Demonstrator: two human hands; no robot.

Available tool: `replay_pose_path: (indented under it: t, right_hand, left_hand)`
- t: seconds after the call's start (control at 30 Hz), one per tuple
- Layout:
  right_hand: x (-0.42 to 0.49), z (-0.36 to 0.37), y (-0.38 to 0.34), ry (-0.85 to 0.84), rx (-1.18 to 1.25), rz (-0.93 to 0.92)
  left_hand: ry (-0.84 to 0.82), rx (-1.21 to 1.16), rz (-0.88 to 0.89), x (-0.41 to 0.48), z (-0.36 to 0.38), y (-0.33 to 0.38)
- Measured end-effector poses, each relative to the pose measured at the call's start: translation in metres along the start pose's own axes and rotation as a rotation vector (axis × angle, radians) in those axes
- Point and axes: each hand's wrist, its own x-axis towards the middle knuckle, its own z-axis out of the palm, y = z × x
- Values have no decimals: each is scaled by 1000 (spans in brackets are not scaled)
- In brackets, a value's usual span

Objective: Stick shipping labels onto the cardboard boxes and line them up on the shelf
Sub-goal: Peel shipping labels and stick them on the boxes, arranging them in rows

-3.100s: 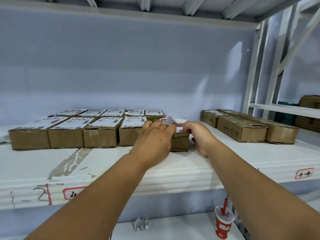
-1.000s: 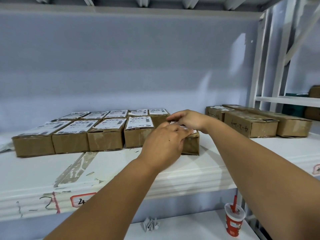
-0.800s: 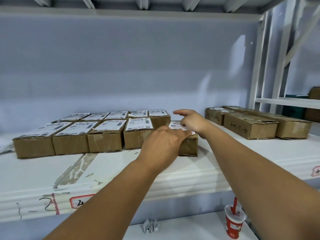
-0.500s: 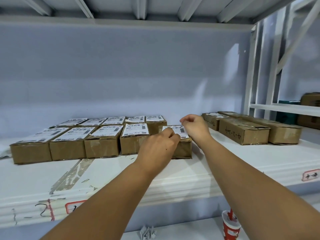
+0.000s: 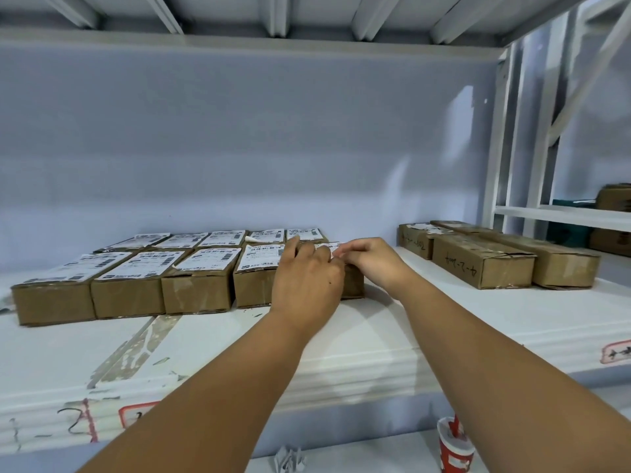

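Two rows of brown cardboard boxes with white shipping labels [image 5: 205, 261] lie on the white shelf [image 5: 392, 339]. The rightmost front box [image 5: 353, 285] is mostly under my hands. My left hand [image 5: 307, 278] lies over its top and front, fingers on its label [image 5: 329, 247]. My right hand [image 5: 372, 264] sits at the box's right side, its bent fingertips pinching the label's edge beside my left fingers. Three longer boxes [image 5: 481, 264] stand apart on the right; the back-left one shows a white label, the front two show none.
A white upright post [image 5: 495, 148] bounds the shelf on the right, with more boxes [image 5: 614, 199] on the neighbouring rack. Below, a red paper cup [image 5: 456, 445] and crumpled paper [image 5: 289, 460] sit on the lower shelf. Tape residue marks the shelf front left.
My right hand has come back from the far end of the label to its near right edge. Both hands now meet over the box top. The view has tilted up slightly.
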Motion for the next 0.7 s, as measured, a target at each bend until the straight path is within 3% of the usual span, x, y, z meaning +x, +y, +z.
replay_pose_path:
  t: [0.13, 0.33, 0.7]
  right_hand:
    - [-1, 2, 1, -66, 19, -1]
    - [-6, 3, -1, -130, -20, 8]
    - [-12, 2, -5, -226, 13, 82]
  left_hand:
    - [-141, 12, -91, -3, -7, 1]
    - [-217, 0, -245, -8, -10, -4]
    - [-194, -127, -337, -10, -9, -7]
